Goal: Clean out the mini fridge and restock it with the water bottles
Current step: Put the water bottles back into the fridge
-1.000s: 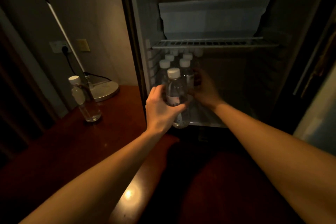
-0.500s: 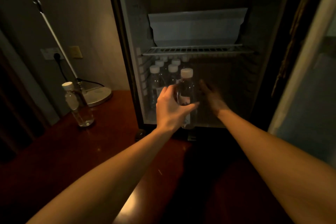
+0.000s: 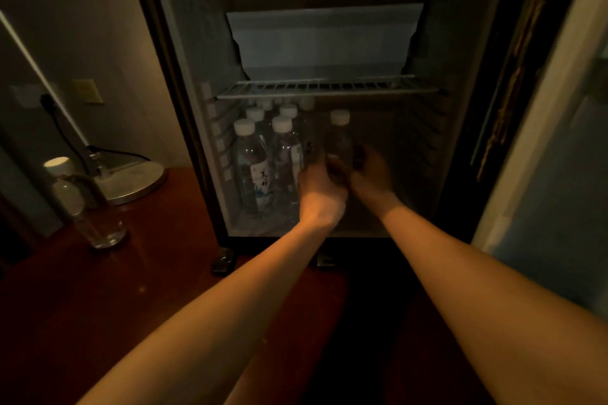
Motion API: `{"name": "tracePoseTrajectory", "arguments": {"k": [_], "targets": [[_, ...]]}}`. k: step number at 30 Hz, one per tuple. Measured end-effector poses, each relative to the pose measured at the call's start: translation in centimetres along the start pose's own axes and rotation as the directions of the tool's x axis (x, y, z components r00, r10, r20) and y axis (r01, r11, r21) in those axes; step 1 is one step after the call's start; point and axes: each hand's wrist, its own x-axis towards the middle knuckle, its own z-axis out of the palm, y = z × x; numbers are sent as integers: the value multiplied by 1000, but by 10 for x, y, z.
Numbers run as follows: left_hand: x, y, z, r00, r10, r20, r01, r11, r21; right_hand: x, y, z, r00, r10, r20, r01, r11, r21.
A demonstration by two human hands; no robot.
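Observation:
The mini fridge [image 3: 210, 128] stands open in dim light, with a wire shelf [image 3: 329, 89] across its middle. Several white-capped water bottles [image 3: 255, 168] stand in rows on the left of the lower compartment. Just right of those rows stands one more water bottle [image 3: 339, 138], upright inside the fridge. My left hand [image 3: 320, 187] grips its lower body from the left. From the right my right hand [image 3: 371, 174] curls round the same bottle; its fingers are blurred and dark.
Another water bottle [image 3: 75, 204] stands on the dark wooden table [image 3: 131, 279] at the left, beside a lamp's round metal base [image 3: 131, 179] and cable. A wall socket [image 3: 46, 99] is behind. The fridge door [image 3: 543, 141] hangs open at the right.
My left hand has carried the bottle from the fridge's front edge deeper inside, to the right of the rows. My right hand has closed in on it from the right.

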Motion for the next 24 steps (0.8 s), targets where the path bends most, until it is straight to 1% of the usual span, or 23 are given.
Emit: {"name": "tracePoseTrajectory", "arguments": {"k": [3, 5, 8, 10, 13, 17, 19, 22, 24], "targets": [[2, -17, -4, 997, 70, 23, -69, 997, -43, 15, -2, 2, 999, -38, 10, 38, 999, -18], [6, -28, -3, 993, 75, 90, -71, 996, -49, 25, -1, 4, 998, -58, 23, 59, 998, -24], [8, -33, 5, 977, -15, 214, 12, 1000, 16, 36, 1, 8, 994, -106, 28, 107, 993, -54], [10, -39, 16, 965, -35, 260, 39, 999, -9, 43, 4, 11, 990, -134, 44, 136, 989, -65], [14, -42, 27, 966, -27, 256, 25, 1000, 15, 55, 9, 16, 985, -167, 45, 170, 983, -72], [17, -37, 30, 965, 47, 257, -55, 998, 23, 66, 16, 22, 981, -190, 31, 192, 978, -76], [17, -38, 30, 969, 56, 243, -60, 998, 11, 69, 17, 26, 985, -166, 48, 168, 984, -52], [17, -38, 26, 967, -4, 255, 2, 1000, 11, 65, 12, 29, 986, -128, 105, 134, 989, -57], [13, -36, 16, 960, -41, 276, 41, 999, 9, 56, 8, 29, 986, -89, 138, 103, 990, -94]]}}
